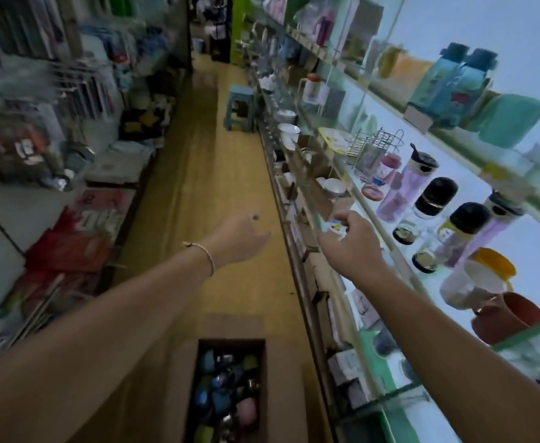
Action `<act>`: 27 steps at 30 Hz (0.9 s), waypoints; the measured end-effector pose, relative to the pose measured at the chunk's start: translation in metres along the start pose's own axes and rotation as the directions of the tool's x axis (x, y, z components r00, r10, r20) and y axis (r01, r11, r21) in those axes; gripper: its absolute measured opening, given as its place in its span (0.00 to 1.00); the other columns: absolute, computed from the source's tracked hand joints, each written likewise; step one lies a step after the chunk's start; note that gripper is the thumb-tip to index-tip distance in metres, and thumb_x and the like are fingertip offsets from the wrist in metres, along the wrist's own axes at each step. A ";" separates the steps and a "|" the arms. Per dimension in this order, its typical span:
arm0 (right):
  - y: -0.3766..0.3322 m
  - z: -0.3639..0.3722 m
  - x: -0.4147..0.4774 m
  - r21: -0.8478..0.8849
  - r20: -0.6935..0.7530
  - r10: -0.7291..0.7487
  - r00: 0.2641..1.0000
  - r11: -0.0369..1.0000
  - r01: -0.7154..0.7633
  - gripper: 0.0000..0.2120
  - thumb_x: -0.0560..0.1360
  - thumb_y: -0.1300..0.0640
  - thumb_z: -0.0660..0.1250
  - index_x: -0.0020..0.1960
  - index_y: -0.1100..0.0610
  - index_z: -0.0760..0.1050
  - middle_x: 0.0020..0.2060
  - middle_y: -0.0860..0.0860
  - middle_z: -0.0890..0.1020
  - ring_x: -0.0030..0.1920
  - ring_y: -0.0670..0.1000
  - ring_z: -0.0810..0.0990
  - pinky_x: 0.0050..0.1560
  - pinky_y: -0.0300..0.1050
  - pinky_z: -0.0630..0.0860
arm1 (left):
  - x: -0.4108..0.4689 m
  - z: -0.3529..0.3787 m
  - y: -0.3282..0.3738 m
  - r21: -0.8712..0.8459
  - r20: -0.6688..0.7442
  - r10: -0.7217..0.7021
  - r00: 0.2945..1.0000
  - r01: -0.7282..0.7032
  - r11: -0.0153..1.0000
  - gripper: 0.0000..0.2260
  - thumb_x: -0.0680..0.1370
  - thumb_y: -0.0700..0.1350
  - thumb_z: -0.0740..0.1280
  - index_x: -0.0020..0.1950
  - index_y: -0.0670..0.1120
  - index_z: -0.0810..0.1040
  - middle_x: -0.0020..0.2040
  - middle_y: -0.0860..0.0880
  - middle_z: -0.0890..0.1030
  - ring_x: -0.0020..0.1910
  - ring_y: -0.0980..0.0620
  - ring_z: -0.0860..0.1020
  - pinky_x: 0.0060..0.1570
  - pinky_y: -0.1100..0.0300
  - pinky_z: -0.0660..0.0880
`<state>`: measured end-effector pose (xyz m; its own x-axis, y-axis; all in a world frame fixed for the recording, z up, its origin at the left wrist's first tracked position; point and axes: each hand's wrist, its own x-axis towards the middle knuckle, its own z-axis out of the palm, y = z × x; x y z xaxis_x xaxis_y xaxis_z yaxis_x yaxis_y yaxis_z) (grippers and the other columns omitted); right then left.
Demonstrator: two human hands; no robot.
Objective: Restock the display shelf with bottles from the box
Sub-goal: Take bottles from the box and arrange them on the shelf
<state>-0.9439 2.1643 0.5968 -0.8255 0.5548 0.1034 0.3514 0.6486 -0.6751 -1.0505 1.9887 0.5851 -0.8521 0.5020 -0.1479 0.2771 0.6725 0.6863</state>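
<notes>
An open cardboard box [283, 375] stands on the floor below me, filled with several coloured bottles [227, 391]. On my right, a lit glass display shelf [518, 238] carries black-capped bottles [436, 195] and a pink-tinted bottle [404, 190]. My left hand [240, 239] hangs over the aisle with loosely curled fingers and nothing in it. My right hand [351, 243] is at the shelf's front edge with curled fingers. A small white item [335, 227] shows under the fingertips, and I cannot tell whether the hand holds it.
A blue stool [240, 107] stands further down the narrow yellow-floored aisle [208, 193]. Mugs [514, 314] and a yellow-lidded cup [489, 270] sit on the near shelf. Bowls and plates [289, 131] fill shelves further along. Packed goods [70, 238] line the left side.
</notes>
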 end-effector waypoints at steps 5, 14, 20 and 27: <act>0.036 0.043 0.031 -0.027 0.148 -0.030 0.988 0.999 0.034 0.25 0.74 0.51 0.69 0.70 0.56 0.70 0.65 0.54 0.74 0.66 0.54 0.73 0.64 0.50 0.72 | 0.011 0.031 -0.015 0.059 0.021 -0.180 0.984 0.178 0.982 0.24 0.81 0.55 0.61 0.74 0.47 0.65 0.53 0.48 0.81 0.48 0.51 0.78 0.41 0.60 0.74; 0.096 0.140 0.034 -0.021 0.430 0.042 0.902 0.999 -0.036 0.26 0.76 0.48 0.67 0.72 0.55 0.69 0.69 0.53 0.72 0.66 0.52 0.72 0.63 0.49 0.72 | 0.019 0.120 -0.090 0.052 0.069 -0.395 0.916 0.392 0.919 0.26 0.79 0.54 0.65 0.74 0.43 0.67 0.66 0.45 0.75 0.63 0.48 0.74 0.54 0.61 0.71; 0.132 0.206 0.018 -0.034 0.496 0.150 0.855 0.988 -0.153 0.25 0.77 0.49 0.67 0.72 0.53 0.69 0.69 0.51 0.73 0.66 0.51 0.73 0.62 0.46 0.72 | 0.021 0.156 -0.141 0.019 0.175 -0.431 0.885 0.435 0.900 0.06 0.82 0.46 0.61 0.56 0.45 0.74 0.53 0.48 0.78 0.52 0.50 0.75 0.38 0.70 0.70; 0.206 0.306 -0.026 -0.146 0.500 0.292 0.815 0.956 -0.253 0.18 0.73 0.41 0.66 0.61 0.43 0.72 0.53 0.44 0.79 0.47 0.44 0.78 0.43 0.34 0.77 | 0.023 0.244 -0.246 -0.011 0.268 -0.507 0.819 0.529 0.849 0.08 0.80 0.50 0.66 0.49 0.49 0.69 0.45 0.49 0.76 0.45 0.51 0.75 0.47 0.57 0.74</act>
<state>-0.9851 2.1241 0.2315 -0.7914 0.3809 -0.4782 0.6092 0.5561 -0.5653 -1.0301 1.9676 0.2388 -0.7196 0.2162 -0.6599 -0.2203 0.8302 0.5121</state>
